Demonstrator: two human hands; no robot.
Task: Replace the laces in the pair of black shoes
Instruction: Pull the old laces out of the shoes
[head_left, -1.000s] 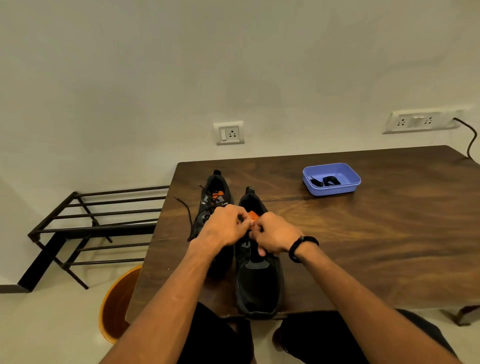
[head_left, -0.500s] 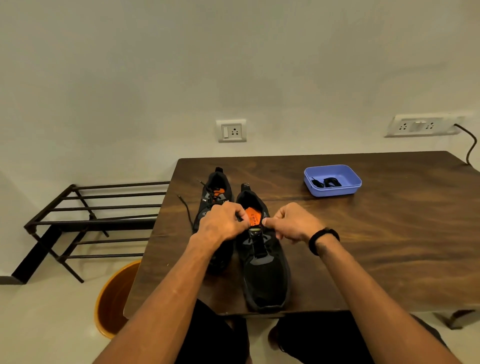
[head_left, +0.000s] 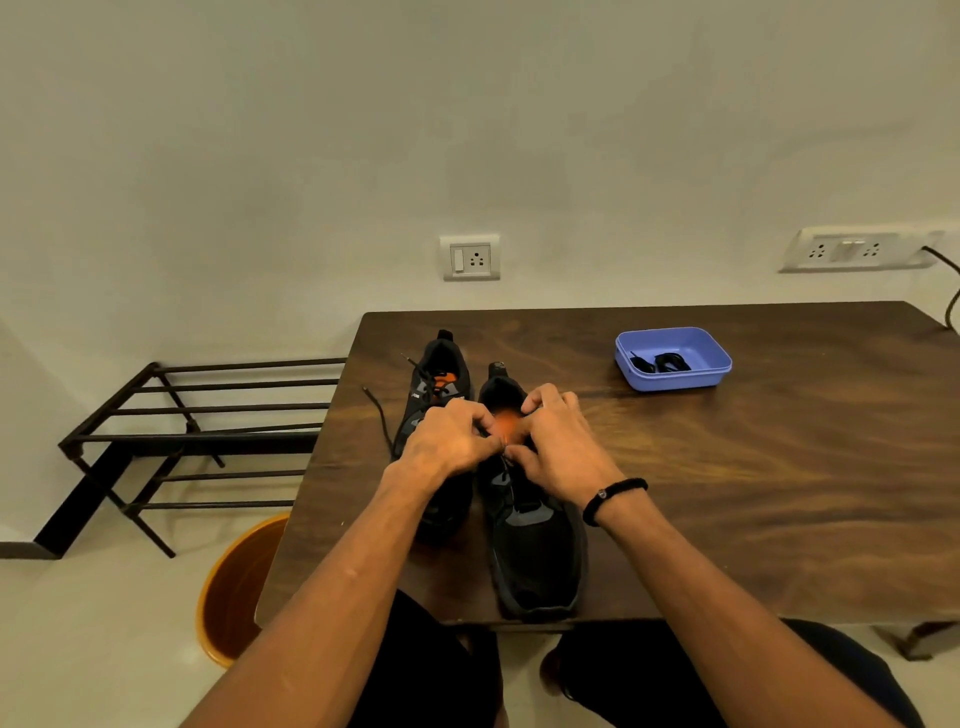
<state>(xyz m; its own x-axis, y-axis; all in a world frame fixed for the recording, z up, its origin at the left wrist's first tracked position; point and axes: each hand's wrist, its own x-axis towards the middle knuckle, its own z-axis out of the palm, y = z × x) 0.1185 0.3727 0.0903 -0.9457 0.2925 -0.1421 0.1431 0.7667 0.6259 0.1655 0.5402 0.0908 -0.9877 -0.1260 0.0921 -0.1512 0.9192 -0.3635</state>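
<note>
Both forearms are bare with no sleeves showing, a black braided wristband with a small bead circles the right wrist, and dark trousers cover the legs.

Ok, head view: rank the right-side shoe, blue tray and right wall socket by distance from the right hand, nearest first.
1. Right-side shoe: under the right hand, touching it.
2. Blue tray: farther back on the table, to the right.
3. Right wall socket: on the wall beyond the table.
</note>
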